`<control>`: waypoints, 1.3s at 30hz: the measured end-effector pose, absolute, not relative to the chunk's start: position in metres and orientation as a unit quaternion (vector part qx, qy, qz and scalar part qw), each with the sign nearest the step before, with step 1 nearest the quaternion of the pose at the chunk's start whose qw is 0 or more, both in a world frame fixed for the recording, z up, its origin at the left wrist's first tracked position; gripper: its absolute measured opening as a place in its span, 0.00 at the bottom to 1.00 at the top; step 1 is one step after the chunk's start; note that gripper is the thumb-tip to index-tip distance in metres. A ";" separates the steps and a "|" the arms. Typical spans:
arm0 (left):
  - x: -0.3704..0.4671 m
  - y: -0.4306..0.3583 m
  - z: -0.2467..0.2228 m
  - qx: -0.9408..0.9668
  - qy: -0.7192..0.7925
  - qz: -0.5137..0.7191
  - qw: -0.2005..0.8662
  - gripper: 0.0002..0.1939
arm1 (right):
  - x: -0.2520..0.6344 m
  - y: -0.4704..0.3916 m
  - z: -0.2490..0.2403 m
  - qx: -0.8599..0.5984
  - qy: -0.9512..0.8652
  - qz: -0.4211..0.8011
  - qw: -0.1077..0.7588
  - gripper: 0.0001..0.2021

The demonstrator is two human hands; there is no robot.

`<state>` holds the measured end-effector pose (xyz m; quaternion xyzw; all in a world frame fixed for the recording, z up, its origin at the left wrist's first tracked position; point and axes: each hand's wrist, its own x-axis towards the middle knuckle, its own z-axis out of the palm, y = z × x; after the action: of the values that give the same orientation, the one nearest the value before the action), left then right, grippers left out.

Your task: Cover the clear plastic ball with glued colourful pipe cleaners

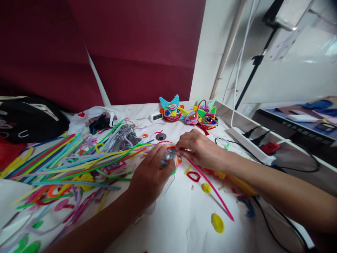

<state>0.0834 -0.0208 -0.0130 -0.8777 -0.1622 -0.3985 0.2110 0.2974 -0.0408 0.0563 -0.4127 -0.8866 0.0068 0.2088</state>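
My left hand (150,172) is closed around a small clear, shiny ball (167,156) trimmed with coloured pipe cleaners; its fingers hide much of it. At the ball's right side, my right hand (198,147) pinches a pink pipe cleaner (213,189). One end of that pipe cleaner lies along the ball's top, and the long free end slants down to the right. A red pipe-cleaner loop (194,176) and a yellow oval piece (206,188) lie on the white table below my right hand.
Loose pipe cleaners (65,158) spread over the left side, beside a heap of silvery strands (125,135). Decorated balls with ears (171,112) stand at the back near a small white digital display (156,117). A power strip (250,146) with cables lies along the right edge.
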 end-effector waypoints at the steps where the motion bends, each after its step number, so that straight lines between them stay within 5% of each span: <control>1: 0.083 -0.021 -0.013 -0.877 -0.163 -0.398 0.215 0.06 | 0.296 -0.040 0.057 -0.415 -0.887 -0.001 0.203 0.07; 25: 0.082 -0.024 -0.011 -0.878 -0.148 -0.383 0.245 0.04 | 0.280 -0.035 0.068 -0.477 -0.872 -0.020 0.110 0.06; 39: 0.080 -0.021 -0.017 -0.885 -0.133 -0.364 0.258 0.12 | 0.280 -0.028 0.067 -0.544 -0.818 0.080 0.169 0.04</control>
<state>0.0801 -0.0214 -0.0169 -0.8852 -0.1334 -0.3636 0.2578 0.2804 -0.0276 0.0675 -0.5442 -0.8179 0.0797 0.1689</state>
